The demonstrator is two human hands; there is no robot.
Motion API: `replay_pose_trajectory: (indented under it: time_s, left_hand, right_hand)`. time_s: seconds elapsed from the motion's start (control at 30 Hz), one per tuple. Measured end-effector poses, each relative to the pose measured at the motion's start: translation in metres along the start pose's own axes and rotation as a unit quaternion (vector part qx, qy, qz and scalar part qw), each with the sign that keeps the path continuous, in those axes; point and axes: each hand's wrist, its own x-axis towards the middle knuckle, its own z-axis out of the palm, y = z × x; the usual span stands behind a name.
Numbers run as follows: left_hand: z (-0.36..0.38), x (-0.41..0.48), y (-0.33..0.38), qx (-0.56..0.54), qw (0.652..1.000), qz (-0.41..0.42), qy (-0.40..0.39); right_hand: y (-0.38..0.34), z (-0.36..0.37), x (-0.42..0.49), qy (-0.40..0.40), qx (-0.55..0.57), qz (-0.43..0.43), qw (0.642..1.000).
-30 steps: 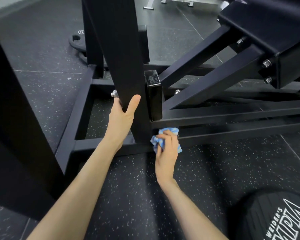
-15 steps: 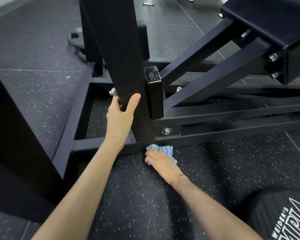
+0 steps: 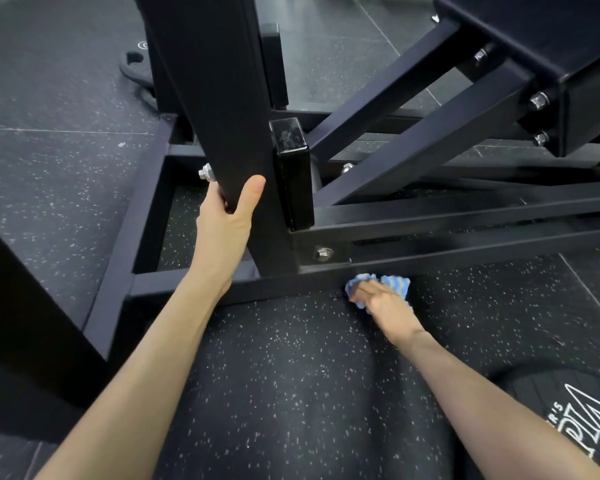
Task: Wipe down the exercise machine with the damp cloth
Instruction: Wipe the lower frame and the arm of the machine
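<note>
The black steel exercise machine (image 3: 430,216) fills the upper view, its low base rail (image 3: 284,284) running along the floor. My left hand (image 3: 227,216) grips the lower edge of the upright black post (image 3: 222,98), thumb on its front face. My right hand (image 3: 378,297) holds a bunched blue striped cloth (image 3: 395,284) against the front of the base rail, right of the post and just below a bolt (image 3: 323,252). Most of the cloth is hidden under my fingers.
Speckled black rubber floor (image 3: 291,375) lies in front of the rail. A black weight plate with white lettering (image 3: 575,410) lies at the lower right. Another plate (image 3: 136,67) lies behind the post. A dark upright (image 3: 25,306) stands at the left.
My right hand with the cloth dropped from the joint beside the post to the base rail, then slid right along it. My left hand stayed on the post.
</note>
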Motion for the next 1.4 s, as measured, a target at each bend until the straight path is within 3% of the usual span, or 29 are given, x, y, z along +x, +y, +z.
replay_pose_trajectory:
  time_s: [0.07,0.13,0.2,0.27,0.37,0.43,0.47,0.53,0.6,0.7,0.77,0.93,1.1,1.3,1.4]
  left_hand:
    - [0.001,0.000,-0.001,0.004,1.000,-0.002,0.004]
    - [0.003,-0.001,-0.002,0.009,1.000,-0.002,0.020]
    - [0.003,-0.001,-0.001,0.017,0.999,0.004,0.028]
    - [-0.001,0.000,0.001,0.018,1.000,-0.003,0.013]
    - [-0.006,0.001,0.004,0.025,1.000,-0.013,-0.013]
    - [-0.005,0.002,0.000,0.013,1.000,-0.010,-0.005]
    - [-0.003,0.001,-0.003,0.005,1.000,-0.009,0.003]
    - [0.003,0.000,-0.004,-0.004,1.000,0.002,0.022]
    - [0.006,0.000,-0.005,-0.011,0.999,0.003,0.033]
    - [0.006,-0.001,-0.004,-0.005,0.999,0.004,0.038]
    - [0.006,-0.001,-0.003,-0.001,0.999,0.001,0.039]
    - [0.008,-0.002,-0.003,-0.006,0.999,-0.005,0.048]
    - [0.008,-0.001,-0.005,-0.001,0.999,0.002,0.052]
    - [0.003,-0.001,-0.001,-0.014,1.000,-0.006,0.007]
    - [-0.001,0.002,-0.002,-0.017,1.000,-0.013,-0.001]
  right_hand:
    - [-0.027,0.006,0.004,0.046,0.034,-0.001,0.998]
    - [-0.073,0.019,0.022,0.058,0.077,-0.102,0.990]
    - [-0.108,0.028,0.044,0.054,0.052,-0.196,0.978]
    - [-0.112,0.028,0.051,0.062,0.022,-0.237,0.969]
    - [-0.062,0.020,0.025,0.086,0.023,-0.127,0.988]
    - [-0.016,0.005,0.005,0.144,0.049,0.038,0.988]
    - [0.000,-0.007,-0.002,0.200,0.098,0.167,0.960]
    - [0.020,-0.024,-0.004,0.296,0.228,0.362,0.854]
    - [0.025,-0.032,0.005,0.333,0.272,0.448,0.784]
    - [0.026,-0.026,0.013,0.407,0.362,0.532,0.648]
    - [0.021,-0.016,0.015,0.384,0.378,0.577,0.614]
    - [-0.035,-0.007,0.040,0.384,0.409,0.596,0.575]
    - [-0.110,0.029,0.046,0.332,0.453,0.511,0.651]
    - [-0.024,-0.006,0.042,0.408,0.357,0.556,0.631]
    - [0.018,-0.032,0.037,0.404,0.352,0.598,0.596]
